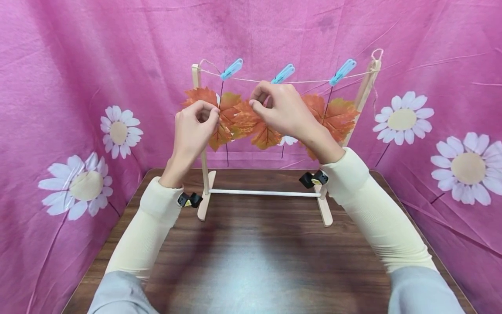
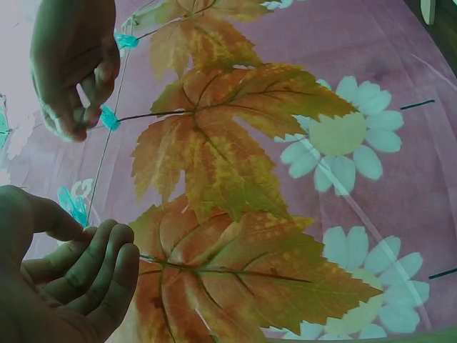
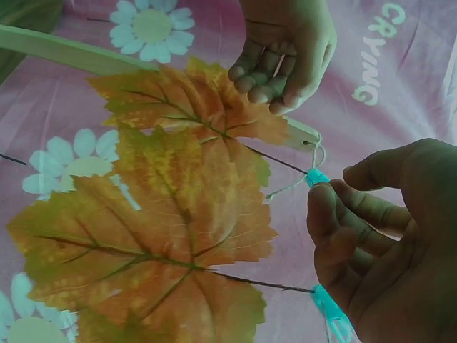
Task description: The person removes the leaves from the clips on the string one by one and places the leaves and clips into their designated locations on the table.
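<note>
Three orange maple leaves hang by dark stems from a string [image 1: 310, 81]: a left leaf [image 1: 231, 102], a middle leaf [image 1: 262, 127] and a right leaf [image 1: 340, 114]. A blue clothespin grips each stem at the string: a left clothespin [image 1: 232, 69], a middle clothespin [image 1: 283, 73] and a right clothespin [image 1: 343, 72]. My left hand [image 1: 194, 126] is in front of the left leaf, fingers loosely bent and holding nothing. Before the middle leaf, my right hand [image 1: 284, 107] has bent fingers with nothing between them; thumb and fingertips stand apart in the right wrist view.
The string runs between the left post [image 1: 196, 76] and right post [image 1: 366, 87] of a wooden stand. A white rod [image 1: 266, 192] joins its feet on the brown table [image 1: 251, 253]. Pink cloth [image 1: 157, 52] with large daisies surrounds the table.
</note>
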`<act>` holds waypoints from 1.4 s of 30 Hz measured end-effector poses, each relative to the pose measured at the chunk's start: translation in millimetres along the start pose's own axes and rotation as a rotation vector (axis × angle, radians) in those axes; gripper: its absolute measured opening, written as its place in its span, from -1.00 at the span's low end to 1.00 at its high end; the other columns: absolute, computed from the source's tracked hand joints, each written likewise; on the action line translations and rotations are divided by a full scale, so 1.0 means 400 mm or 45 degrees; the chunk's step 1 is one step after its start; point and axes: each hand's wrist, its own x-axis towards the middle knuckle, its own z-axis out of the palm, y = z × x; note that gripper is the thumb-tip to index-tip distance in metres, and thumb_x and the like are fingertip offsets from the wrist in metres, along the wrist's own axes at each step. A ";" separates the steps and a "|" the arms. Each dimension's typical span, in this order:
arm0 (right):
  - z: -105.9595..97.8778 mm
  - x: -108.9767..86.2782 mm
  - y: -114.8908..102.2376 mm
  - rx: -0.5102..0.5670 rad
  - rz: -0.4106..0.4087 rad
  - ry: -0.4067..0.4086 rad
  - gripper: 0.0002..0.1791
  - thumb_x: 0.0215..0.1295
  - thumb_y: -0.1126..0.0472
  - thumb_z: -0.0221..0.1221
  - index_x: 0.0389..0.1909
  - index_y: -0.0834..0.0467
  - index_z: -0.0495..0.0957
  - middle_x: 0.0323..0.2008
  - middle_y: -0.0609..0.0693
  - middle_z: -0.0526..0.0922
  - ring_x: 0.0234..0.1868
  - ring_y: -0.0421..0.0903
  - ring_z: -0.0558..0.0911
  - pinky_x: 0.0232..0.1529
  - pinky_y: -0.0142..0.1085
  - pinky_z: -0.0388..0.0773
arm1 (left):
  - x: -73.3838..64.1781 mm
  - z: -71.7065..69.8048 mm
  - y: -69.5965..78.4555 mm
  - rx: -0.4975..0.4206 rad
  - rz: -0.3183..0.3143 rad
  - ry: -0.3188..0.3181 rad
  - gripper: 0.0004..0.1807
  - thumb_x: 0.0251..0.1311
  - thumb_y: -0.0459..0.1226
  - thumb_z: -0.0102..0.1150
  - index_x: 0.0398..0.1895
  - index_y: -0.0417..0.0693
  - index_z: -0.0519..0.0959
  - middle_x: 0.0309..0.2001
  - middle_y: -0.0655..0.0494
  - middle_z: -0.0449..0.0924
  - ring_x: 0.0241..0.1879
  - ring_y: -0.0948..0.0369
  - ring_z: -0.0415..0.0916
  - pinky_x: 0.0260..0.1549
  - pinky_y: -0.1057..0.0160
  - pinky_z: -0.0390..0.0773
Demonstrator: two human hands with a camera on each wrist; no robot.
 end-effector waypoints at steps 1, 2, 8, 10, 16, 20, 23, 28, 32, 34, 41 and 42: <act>-0.001 0.008 -0.002 0.008 0.004 0.005 -0.82 0.50 0.17 0.18 -0.13 0.17 0.71 -0.30 0.07 0.78 -0.37 -0.10 0.67 -0.23 -0.34 0.55 | 0.006 0.001 0.003 -0.004 -0.006 0.004 -0.81 0.42 -0.29 0.20 -0.25 -0.19 0.76 -0.45 -0.05 0.78 -0.57 0.39 0.53 -0.48 0.46 0.44; -0.001 0.017 -0.005 0.018 0.013 0.011 -0.82 0.51 0.18 0.18 -0.12 0.17 0.71 -0.29 0.07 0.78 -0.36 -0.10 0.68 -0.22 -0.36 0.55 | 0.012 0.002 0.005 -0.009 -0.011 0.011 -0.81 0.41 -0.29 0.20 -0.24 -0.19 0.76 -0.45 -0.05 0.78 -0.57 0.39 0.53 -0.47 0.46 0.45; -0.014 0.064 -0.033 0.089 0.117 0.026 -0.76 0.56 0.16 0.14 0.06 0.19 0.63 -0.09 0.02 0.75 -0.40 -0.05 0.75 -0.29 -0.41 0.63 | 0.052 0.007 0.023 -0.038 -0.044 0.072 -0.81 0.41 -0.30 0.18 -0.17 -0.19 0.77 -0.38 -0.05 0.81 -0.48 0.43 0.61 -0.37 0.47 0.52; -0.020 0.079 -0.041 0.080 0.157 0.034 -0.73 0.58 0.13 0.14 0.13 0.18 0.59 -0.01 0.01 0.73 -0.40 -0.06 0.76 -0.23 -0.40 0.65 | 0.063 0.010 0.032 -0.026 -0.066 0.082 -0.80 0.40 -0.30 0.17 -0.15 -0.16 0.78 -0.34 -0.03 0.82 -0.44 0.42 0.62 -0.33 0.46 0.53; -0.032 0.122 -0.054 -0.001 0.283 -0.001 -0.48 0.59 -0.01 0.14 0.45 0.10 0.43 0.32 -0.01 0.59 -0.33 -0.15 0.77 -0.10 -0.44 0.71 | 0.090 0.021 0.049 -0.005 -0.110 0.081 -0.78 0.41 -0.29 0.19 -0.06 -0.15 0.77 -0.21 -0.04 0.84 -0.31 0.32 0.72 -0.20 0.45 0.63; -0.031 0.142 -0.056 0.006 0.346 -0.060 -0.37 0.60 -0.07 0.12 0.56 0.08 0.34 0.44 -0.02 0.53 -0.39 -0.17 0.80 -0.34 -0.42 0.75 | 0.107 0.028 0.057 0.000 -0.132 0.095 -0.75 0.41 -0.30 0.18 0.00 -0.17 0.76 -0.14 -0.06 0.84 -0.22 0.26 0.76 -0.13 0.44 0.67; -0.027 0.152 -0.056 0.016 0.372 -0.090 -0.34 0.60 -0.09 0.12 0.59 0.06 0.31 0.44 -0.04 0.55 -0.46 -0.21 0.77 -0.42 -0.44 0.71 | 0.116 0.035 0.062 -0.019 -0.149 0.087 -0.74 0.42 -0.31 0.18 0.04 -0.18 0.76 -0.09 -0.06 0.84 -0.18 0.25 0.77 -0.08 0.43 0.70; -0.019 0.160 -0.060 0.047 0.396 -0.107 -0.33 0.62 -0.11 0.11 0.61 0.05 0.30 0.37 -0.05 0.62 -0.48 -0.15 0.77 -0.52 -0.40 0.69 | 0.128 0.048 0.065 -0.040 -0.160 0.073 -0.75 0.44 -0.31 0.19 0.05 -0.18 0.76 -0.06 -0.07 0.84 -0.14 0.24 0.78 -0.03 0.41 0.74; -0.010 0.164 -0.061 0.054 0.397 -0.069 -0.41 0.63 -0.07 0.12 0.53 0.06 0.39 0.26 -0.04 0.72 -0.51 -0.15 0.75 -0.51 -0.42 0.66 | 0.135 0.056 0.063 -0.035 -0.171 0.070 -0.75 0.43 -0.33 0.19 0.04 -0.19 0.75 -0.05 -0.08 0.84 -0.12 0.21 0.79 -0.02 0.39 0.75; -0.006 0.166 -0.060 0.068 0.401 -0.043 -0.47 0.62 -0.06 0.13 0.47 0.07 0.46 0.22 -0.05 0.74 -0.54 -0.19 0.72 -0.48 -0.44 0.65 | 0.137 0.059 0.060 -0.053 -0.174 0.078 -0.76 0.43 -0.35 0.20 0.03 -0.21 0.75 -0.05 -0.10 0.84 -0.12 0.20 0.79 -0.02 0.38 0.74; 0.004 0.172 -0.055 0.206 0.443 0.014 -0.57 0.57 -0.06 0.23 0.27 0.09 0.57 0.15 -0.02 0.78 -0.59 -0.21 0.71 -0.52 -0.45 0.58 | 0.139 0.064 0.054 -0.119 -0.210 0.118 -0.81 0.41 -0.35 0.28 -0.01 -0.22 0.76 -0.09 -0.12 0.84 -0.21 0.28 0.77 -0.07 0.42 0.74; 0.004 0.173 -0.055 0.224 0.449 0.018 -0.57 0.56 -0.07 0.24 0.25 0.09 0.58 0.14 -0.01 0.78 -0.60 -0.21 0.71 -0.55 -0.44 0.58 | 0.140 0.064 0.054 -0.122 -0.212 0.122 -0.81 0.41 -0.35 0.29 -0.02 -0.22 0.76 -0.10 -0.12 0.84 -0.23 0.30 0.76 -0.10 0.43 0.73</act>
